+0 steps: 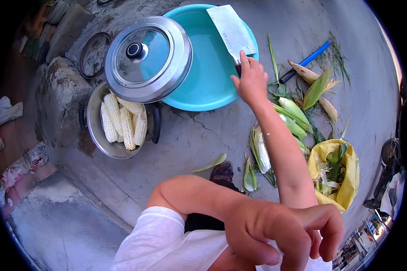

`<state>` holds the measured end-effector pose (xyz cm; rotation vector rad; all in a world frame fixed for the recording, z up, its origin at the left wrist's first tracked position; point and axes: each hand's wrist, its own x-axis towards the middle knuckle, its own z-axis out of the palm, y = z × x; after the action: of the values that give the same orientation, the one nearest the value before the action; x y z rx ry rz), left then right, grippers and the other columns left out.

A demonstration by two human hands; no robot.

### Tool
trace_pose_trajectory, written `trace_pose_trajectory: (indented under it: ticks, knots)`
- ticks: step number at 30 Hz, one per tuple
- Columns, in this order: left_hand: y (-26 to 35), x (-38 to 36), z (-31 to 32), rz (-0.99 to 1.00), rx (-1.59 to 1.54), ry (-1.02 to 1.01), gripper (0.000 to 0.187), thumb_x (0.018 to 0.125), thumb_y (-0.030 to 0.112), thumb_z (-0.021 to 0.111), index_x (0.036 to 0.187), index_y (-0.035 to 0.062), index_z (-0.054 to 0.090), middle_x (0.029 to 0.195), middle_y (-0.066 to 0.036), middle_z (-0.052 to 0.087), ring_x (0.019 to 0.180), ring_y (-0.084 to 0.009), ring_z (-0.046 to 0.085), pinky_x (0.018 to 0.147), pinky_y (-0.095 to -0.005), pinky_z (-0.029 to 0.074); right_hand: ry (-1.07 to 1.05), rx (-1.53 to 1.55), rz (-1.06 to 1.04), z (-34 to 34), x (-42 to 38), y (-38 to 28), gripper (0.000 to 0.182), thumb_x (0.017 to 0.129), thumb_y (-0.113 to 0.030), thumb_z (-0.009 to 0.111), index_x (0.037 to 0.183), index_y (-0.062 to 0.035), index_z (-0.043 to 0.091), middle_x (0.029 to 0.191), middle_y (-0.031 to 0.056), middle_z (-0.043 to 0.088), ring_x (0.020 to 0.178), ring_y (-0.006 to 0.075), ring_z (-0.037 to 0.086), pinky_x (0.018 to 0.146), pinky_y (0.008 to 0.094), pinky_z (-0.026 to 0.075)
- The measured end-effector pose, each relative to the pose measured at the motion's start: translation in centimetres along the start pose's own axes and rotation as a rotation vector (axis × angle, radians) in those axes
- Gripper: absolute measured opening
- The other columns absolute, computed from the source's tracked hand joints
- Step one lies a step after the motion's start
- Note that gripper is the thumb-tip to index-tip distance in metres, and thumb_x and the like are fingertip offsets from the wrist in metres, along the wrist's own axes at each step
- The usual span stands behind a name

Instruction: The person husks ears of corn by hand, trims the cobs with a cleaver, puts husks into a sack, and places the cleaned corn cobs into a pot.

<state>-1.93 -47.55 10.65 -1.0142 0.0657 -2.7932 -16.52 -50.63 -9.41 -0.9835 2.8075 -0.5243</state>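
Note:
My right hand (pixel 252 80) is closed round the dark handle of a cleaver (pixel 230 34), with a finger along the base of the blade. The broad blade lies over the right side of a turquoise basin (pixel 203 105) with water in it. Close to the camera, my left hand (pixel 280 228) crosses in front of my right arm, its fingers loosely bent and apart, with nothing visible in them. A steel lid (pixel 178 67) with a glass centre rests partly over the basin's left edge and partly over a pot (pixel 95 122) of husked corn cobs (pixel 127 128).
Corn in green husks (pixel 291 108) and loose leaves lie on the ground at the right, near a blue tube (pixel 314 54). A yellow sack (pixel 350 180) holds husks. Stones (pixel 63 81) and a metal ring (pixel 82 63) stand at the left.

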Motion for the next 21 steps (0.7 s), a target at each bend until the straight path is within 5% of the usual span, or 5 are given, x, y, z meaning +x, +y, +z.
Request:
trace_pose_trajectory:
  ticks: [5,9,14,18,21]
  knots:
    - [-1.6,-0.9,-2.6,-0.203,0.051,-0.084,0.035,0.091,0.041,0.048,0.089,0.0129,0.069,0.124,-0.016,0.036,0.112,-0.0257,0.04,0.093,-0.039,0.033,0.046,0.276,-0.051,-1.8,-11.5,4.5,0.076,0.07,-0.019,0.07,0.135,-0.0089,0.033,0.122,0.0141,0.045,0.11,0.032,0.045,0.091,0.0435,0.035]
    - [-0.4,0.2,-5.3,-0.541,0.332,-0.051,0.017,0.084,0.011,0.052,0.099,0.0083,0.059,0.115,-0.016,0.042,0.104,-0.0252,0.044,0.09,-0.0383,0.037,-0.145,0.271,0.189,-1.8,-24.1,9.2,0.071,0.073,-0.015,0.068,0.134,-0.0059,0.033,0.123,0.0172,0.043,0.112,0.0348,0.043,0.095,0.0426,0.035]
    - [1.5,-2.3,-14.2,-0.797,0.856,0.63,0.036,0.08,0.007,0.055,0.115,0.0052,0.05,0.115,-0.009,0.05,0.111,-0.0201,0.047,0.092,-0.0371,0.041,0.027,0.19,0.477,-2.9,-34.1,16.0,0.064,0.069,-0.013,0.07,0.127,-0.008,0.044,0.122,0.0132,0.046,0.114,0.0321,0.043,0.095,0.0439,0.034]
    - [-3.4,-5.3,-19.6,-1.27,1.103,0.501,0.036,0.079,0.005,0.054,0.115,0.0024,0.052,0.109,-0.006,0.055,0.103,-0.0142,0.049,0.088,-0.0293,0.041,0.002,0.098,0.606,-3.4,-37.2,18.8,0.055,0.068,-0.014,0.071,0.118,-0.0088,0.05,0.121,0.0096,0.047,0.116,0.0293,0.042,0.094,0.0433,0.035]
    - [-7.8,-7.8,-24.0,-1.512,1.538,-0.007,0.038,0.076,0.003,0.053,0.114,0.0025,0.053,0.107,-0.008,0.058,0.101,-0.0188,0.053,0.087,-0.033,0.043,-0.047,0.054,0.45,-3.1,-37.1,19.2,0.051,0.066,-0.013,0.071,0.115,-0.0113,0.054,0.122,0.0065,0.049,0.119,0.0269,0.041,0.094,0.0431,0.035]
